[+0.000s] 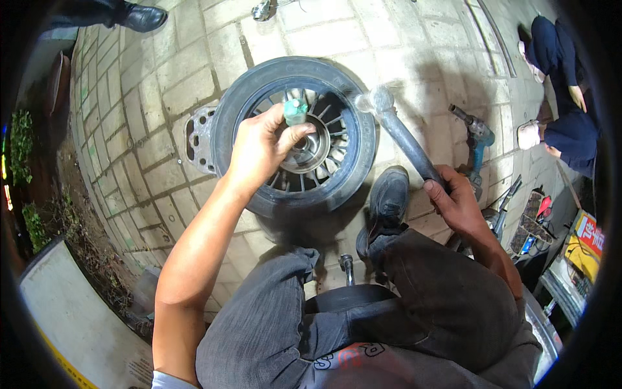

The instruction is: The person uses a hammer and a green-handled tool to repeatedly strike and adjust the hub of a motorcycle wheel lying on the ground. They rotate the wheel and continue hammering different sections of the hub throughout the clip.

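Note:
My left hand (256,149) grips a short green cylindrical piece (295,115) with a pale tip, upright over the middle of a wheel. The exact kind of this piece cannot be made out. Below it the wheel lies flat on the paving, a black tyre (231,123) around a multi-spoke rim (334,122). The hand hides part of the hub (313,155). In my right hand (459,198) is the handle end of a hammer (409,144). Its head hangs above the tyre's right edge, apart from the green piece, and looks slightly blurred.
A perforated metal plate (197,139) sticks out left of the tyre. Right of the hammer lies a teal cordless impact wrench (481,136). Beyond it are more tools and a yellow-red box (586,243). Another person's leg (573,139) shows far right, a black shoe (144,17) upper left.

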Demonstrator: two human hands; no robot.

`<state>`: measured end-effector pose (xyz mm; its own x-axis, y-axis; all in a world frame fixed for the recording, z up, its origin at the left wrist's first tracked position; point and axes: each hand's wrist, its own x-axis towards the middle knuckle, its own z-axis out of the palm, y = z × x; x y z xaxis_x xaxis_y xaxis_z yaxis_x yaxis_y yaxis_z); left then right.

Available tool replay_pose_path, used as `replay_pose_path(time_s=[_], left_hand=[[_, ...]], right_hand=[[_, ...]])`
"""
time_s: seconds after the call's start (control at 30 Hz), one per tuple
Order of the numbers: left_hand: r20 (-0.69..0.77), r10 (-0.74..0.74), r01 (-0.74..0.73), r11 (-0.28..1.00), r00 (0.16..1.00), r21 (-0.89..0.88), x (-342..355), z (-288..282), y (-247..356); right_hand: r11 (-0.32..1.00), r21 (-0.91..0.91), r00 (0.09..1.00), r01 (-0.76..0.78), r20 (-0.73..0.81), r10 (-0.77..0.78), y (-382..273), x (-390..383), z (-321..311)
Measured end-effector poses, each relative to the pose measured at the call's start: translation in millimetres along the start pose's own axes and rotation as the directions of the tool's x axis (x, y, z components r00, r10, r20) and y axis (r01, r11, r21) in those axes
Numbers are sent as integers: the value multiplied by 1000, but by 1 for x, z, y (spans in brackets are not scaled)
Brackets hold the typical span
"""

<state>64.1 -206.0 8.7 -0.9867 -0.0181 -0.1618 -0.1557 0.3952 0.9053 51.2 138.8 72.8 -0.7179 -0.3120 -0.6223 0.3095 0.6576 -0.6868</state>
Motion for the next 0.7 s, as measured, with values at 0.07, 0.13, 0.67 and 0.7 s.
replay_pose_path(time_s=[0.07, 0.13, 0.67, 0.7], left_hand=[[-25, 28, -26, 998, 999, 58, 0, 2, 1], [-54, 62, -56, 993, 997, 101, 2, 3, 4], [-49, 136, -122, 968, 989, 220, 8, 10, -8], [-44, 158, -146, 970, 987, 195, 12, 11, -6]], right_hand=[[993, -12, 993, 116, 29, -115, -29, -4, -3], [967, 93, 971, 237, 20, -240, -44, -9, -4], [935, 81, 938, 345, -60, -340, -86, -15, 0], [946, -49, 944, 320, -65, -323, -74, -12, 1]])
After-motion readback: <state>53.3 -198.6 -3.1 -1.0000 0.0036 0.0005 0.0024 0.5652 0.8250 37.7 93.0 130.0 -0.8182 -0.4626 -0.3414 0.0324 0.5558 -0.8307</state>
